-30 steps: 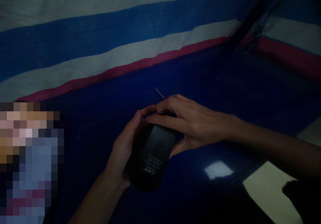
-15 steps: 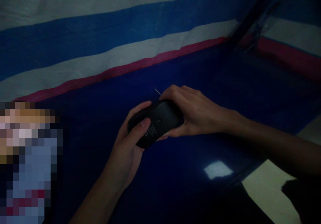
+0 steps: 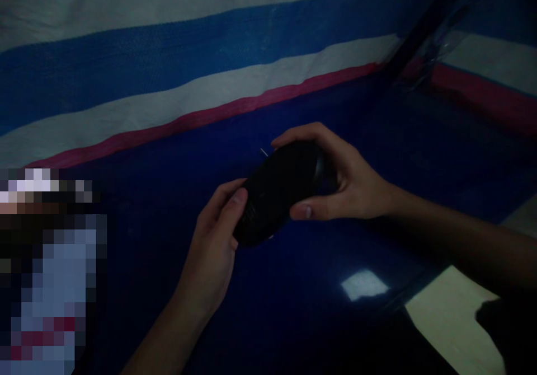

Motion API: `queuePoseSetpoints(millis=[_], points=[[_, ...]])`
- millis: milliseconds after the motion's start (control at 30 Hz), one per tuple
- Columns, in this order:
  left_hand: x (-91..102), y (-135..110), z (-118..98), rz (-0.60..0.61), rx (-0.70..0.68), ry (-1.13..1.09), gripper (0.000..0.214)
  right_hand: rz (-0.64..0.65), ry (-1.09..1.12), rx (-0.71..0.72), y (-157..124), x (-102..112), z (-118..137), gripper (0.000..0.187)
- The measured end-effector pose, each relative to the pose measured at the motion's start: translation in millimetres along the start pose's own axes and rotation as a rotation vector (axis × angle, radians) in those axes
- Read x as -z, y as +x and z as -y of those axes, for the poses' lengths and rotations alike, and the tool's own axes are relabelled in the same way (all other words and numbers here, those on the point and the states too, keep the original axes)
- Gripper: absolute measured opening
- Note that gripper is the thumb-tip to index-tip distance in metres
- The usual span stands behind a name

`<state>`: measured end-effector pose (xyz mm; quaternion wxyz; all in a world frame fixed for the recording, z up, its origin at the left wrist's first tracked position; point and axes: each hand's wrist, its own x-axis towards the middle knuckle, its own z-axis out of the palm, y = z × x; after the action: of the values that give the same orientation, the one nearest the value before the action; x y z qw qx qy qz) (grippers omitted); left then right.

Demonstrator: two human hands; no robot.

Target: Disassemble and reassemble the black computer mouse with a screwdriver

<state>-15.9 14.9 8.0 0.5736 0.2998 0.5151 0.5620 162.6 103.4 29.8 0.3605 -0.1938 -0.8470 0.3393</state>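
Observation:
A black computer mouse [image 3: 281,187] is held above the dark blue table, its underside with faint label print turned towards me. My left hand [image 3: 218,224] grips its lower left end, thumb on the underside and fingers mostly hidden behind. My right hand [image 3: 344,179] curves round the upper right end, thumb on the near edge and fingertips on the far edge, with a gap at the palm. Just behind the mouse shows a thin pale sliver [image 3: 264,152], too small to name.
The glossy blue tabletop [image 3: 168,285] reflects a bright patch. Striped white, blue and red sheeting [image 3: 201,56] hangs along the back, and a dark post [image 3: 428,22] slants at the back right. A pixelated area [image 3: 54,274] covers the left edge.
The mouse has tilted and shifted slightly up and right, its underside now darker. My right hand has drawn back and widened its hold; my left thumb sits nearer the end.

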Motion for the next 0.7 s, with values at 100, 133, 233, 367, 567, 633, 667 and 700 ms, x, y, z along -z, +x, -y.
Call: queuePoseSetpoints(millis=[100,133,233,367,567,633,667,700], points=[[-1.7,-2,5,0.004,-0.112,0.094,0.025,-0.047,0.064,-0.084,1,1,3,0.056],[-1.8,-3,6,0.022,-0.137,0.103,0.027,-0.052,0.069,-0.103,2,1,4,0.056],[-0.6,-6,8,0.097,-0.196,0.177,0.038,-0.058,0.072,-0.138,2,-1,4,0.056],[-1.3,-8,7,0.102,-0.233,0.370,0.053,-0.005,0.141,-0.136,0,-8,2,0.062],[-9.2,-5,5,0.120,-0.140,0.138,0.047,0.106,0.162,-0.065,-3,-12,-2,0.065],[-10.0,-4,5,0.114,-0.121,0.025,0.048,0.143,0.138,-0.040,-2,-10,-3,0.067],[-10.1,-3,6,0.115,-0.111,-0.020,0.048,0.158,0.130,-0.029,-1,-10,-4,0.067],[-10.2,-3,6,0.117,-0.101,-0.058,0.048,0.173,0.122,-0.023,0,-9,-4,0.066]])
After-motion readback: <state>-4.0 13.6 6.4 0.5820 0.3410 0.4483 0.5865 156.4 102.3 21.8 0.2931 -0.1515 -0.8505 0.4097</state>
